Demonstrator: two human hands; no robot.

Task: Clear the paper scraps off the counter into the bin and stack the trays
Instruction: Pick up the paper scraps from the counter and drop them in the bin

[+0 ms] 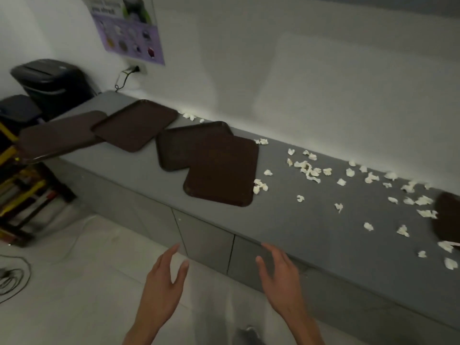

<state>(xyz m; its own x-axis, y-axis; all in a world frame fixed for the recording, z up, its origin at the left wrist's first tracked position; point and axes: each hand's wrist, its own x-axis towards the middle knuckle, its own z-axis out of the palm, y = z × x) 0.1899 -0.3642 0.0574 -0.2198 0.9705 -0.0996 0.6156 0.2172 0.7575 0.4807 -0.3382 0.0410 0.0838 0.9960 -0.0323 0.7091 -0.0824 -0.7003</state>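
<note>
Several dark brown trays lie on the grey counter [286, 220]. One tray [222, 170] rests partly on another tray [184, 145]. Further left a tray [135, 124] lies flat, and a tray [59, 135] juts out over the counter's left end. Another tray [448, 217] is cut off at the right edge. White paper scraps [308, 168] are scattered over the counter's right half. A black bin [49, 83] stands at the far left. My left hand [164, 280] and my right hand [278, 275] hover below the counter's front edge with fingers spread, holding nothing.
Grey cabinet doors [206, 242] run under the counter. A yellow and black rack [22, 192] stands on the floor at left, with a coiled cable [12, 280] beside it. A poster [129, 28] and a plugged-in wall socket [135, 68] are on the white wall.
</note>
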